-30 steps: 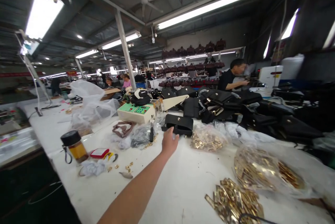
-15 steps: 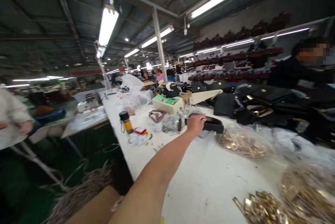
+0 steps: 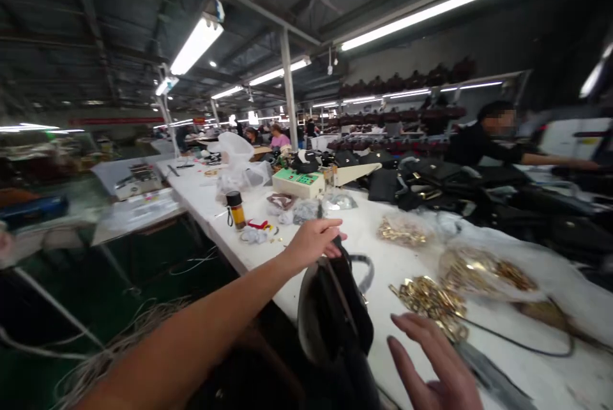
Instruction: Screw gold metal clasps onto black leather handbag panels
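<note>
A black bag (image 3: pixel 352 314) stands at the table's near edge, its opening facing up and a grey loop beside it on the right. My left hand (image 3: pixel 316 242) is at the bag's far top end, fingers bent over it and partly apart; whether it grips the bag is blurred. My right hand (image 3: pixel 433 365) is open at the lower right, fingers spread, apart from the bag and near a pile of gold metal pieces (image 3: pixel 428 298).
Clear bags of gold parts (image 3: pixel 483 269) lie right on the white table (image 3: pixel 201 205). A bottle (image 3: pixel 235 211), a green-topped machine (image 3: pixel 297 182) and plastic bags stand farther back. Black bags (image 3: pixel 502 205) are heaped at right, near a seated person (image 3: pixel 483 142).
My left hand has come back from the black band-like item near the machine to the black bag close by. My right hand and the bag have come into view. The camera view has shifted.
</note>
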Motion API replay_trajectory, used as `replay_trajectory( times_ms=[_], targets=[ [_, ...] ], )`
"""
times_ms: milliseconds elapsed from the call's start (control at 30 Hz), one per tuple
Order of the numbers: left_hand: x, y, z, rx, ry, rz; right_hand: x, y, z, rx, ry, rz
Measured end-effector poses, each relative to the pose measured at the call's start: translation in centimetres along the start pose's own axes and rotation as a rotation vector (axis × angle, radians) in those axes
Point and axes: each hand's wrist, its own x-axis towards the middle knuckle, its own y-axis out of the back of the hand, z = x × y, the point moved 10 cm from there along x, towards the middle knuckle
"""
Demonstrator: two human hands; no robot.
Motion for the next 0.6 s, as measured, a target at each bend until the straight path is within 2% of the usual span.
replay_trajectory(
  times_ms=[100, 200, 333, 433, 533, 600],
  targets=[
    [-5.3, -2.6, -0.1, -0.103, 0.074, -0.125, 0.7, 0.5, -5.4, 0.017, 0.116, 0.033],
    [-9.2, -5.2, -0.1, -0.229, 0.156, -0.175, 0.5, 0.7, -7.6, -0.033, 0.083, -0.014],
    [-11.3, -7.7, 0.6, -0.299, 0.175, -0.209, -0.9, 1.7, -6.0, 0.061, -0.081, -0.139],
    [-12.2, -10.1, 1.6, -0.316, 0.133, -0.349, -2.2, 4.4, -4.0, 0.230, -0.205, -0.129],
    [-12.8, -12.0, 3.2, -0.083, -0.010, -0.461, -3.5, 6.7, -2.0, 0.402, -0.348, -0.138],
    [-12.9, -12.9, 4.8, 0.195, -0.182, -0.447, -4.3, 7.8, -1.2, 0.502, -0.424, -0.170]
  ],
)
